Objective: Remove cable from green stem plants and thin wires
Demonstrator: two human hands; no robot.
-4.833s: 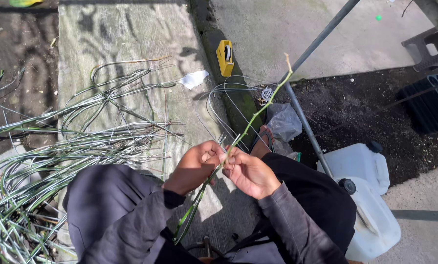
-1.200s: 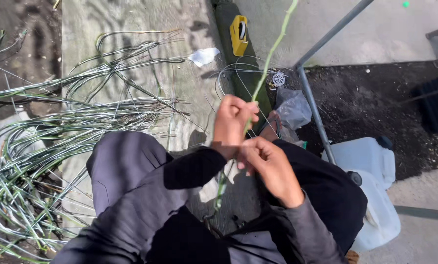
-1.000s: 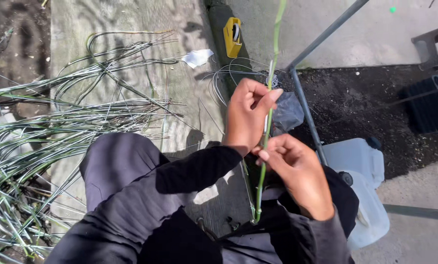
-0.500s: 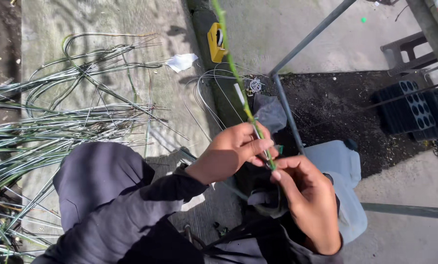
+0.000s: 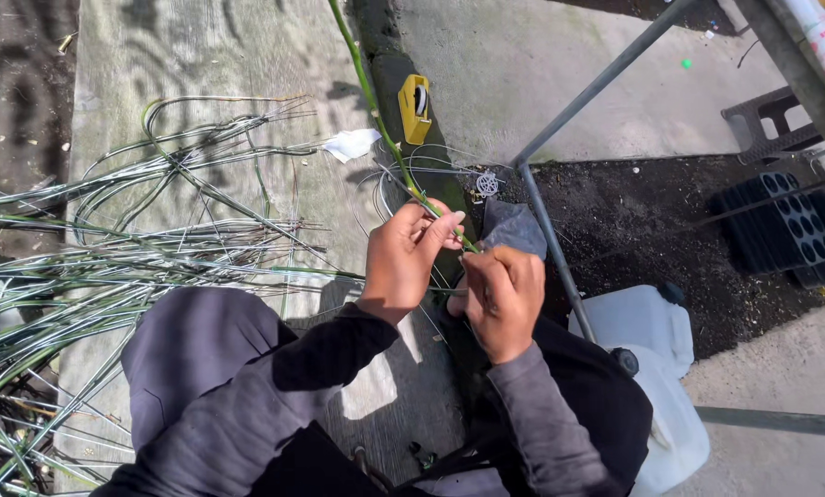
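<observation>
The long green stalk (image 5: 368,97), running from frame centre to the top edge, looks light, springy and smooth, so pinch it low as your left hand (image 5: 403,262) and right hand (image 5: 503,299) do, both closed on it, beside the pile of cut stalks (image 5: 109,267) at left.

I see left side choked by heap of cut stems (image 5: 109,267) sprawled over board (image 5: 201,55). Right side barred by slanted metal pole (image 5: 546,230), white jug (image 5: 656,368) just beyond it. Ahead, wire loops (image 5: 431,170) and yellow tool (image 5: 415,108) crowd gap; bare concrete (image 5: 541,64) past them open.
</observation>
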